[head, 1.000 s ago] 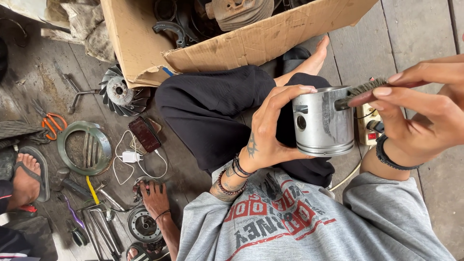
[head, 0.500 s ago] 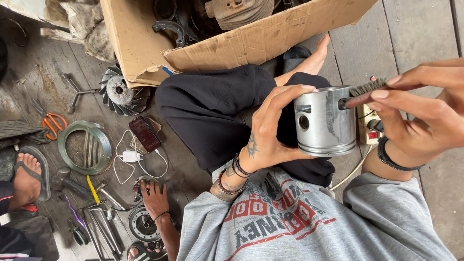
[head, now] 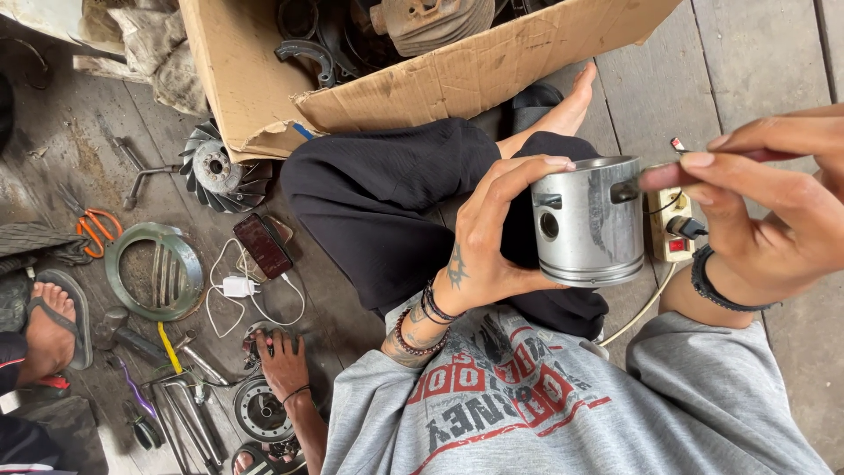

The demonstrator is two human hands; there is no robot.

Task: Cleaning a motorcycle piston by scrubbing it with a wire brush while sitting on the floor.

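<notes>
Piston (head: 587, 222) of bright metal sits above the person's lap, its cylinder axis running roughly up and down in the view with the open skirt toward the chest. The left hand (head: 492, 242) wraps it from the left, thumb under the lower rim and fingers curled over the top edge, so this hand carries it. The right hand (head: 765, 202) comes in from the right, fingers pinched together on a thin brush handle (head: 668, 174) whose tip meets the notch high on the piston's right wall; the bristles cannot be made out. Just behind the piston lies a white power strip (head: 666, 230) with a plug in it, its cable trailing down. Black-trousered legs are crossed below. Farther off, a cardboard box (head: 422, 88) of engine parts stands open, and a finned flywheel (head: 218, 171), a phone (head: 262, 244), a charger (head: 237, 286), orange scissors (head: 97, 227) and loose tools litter the wooden floor (head: 765, 53).
</notes>
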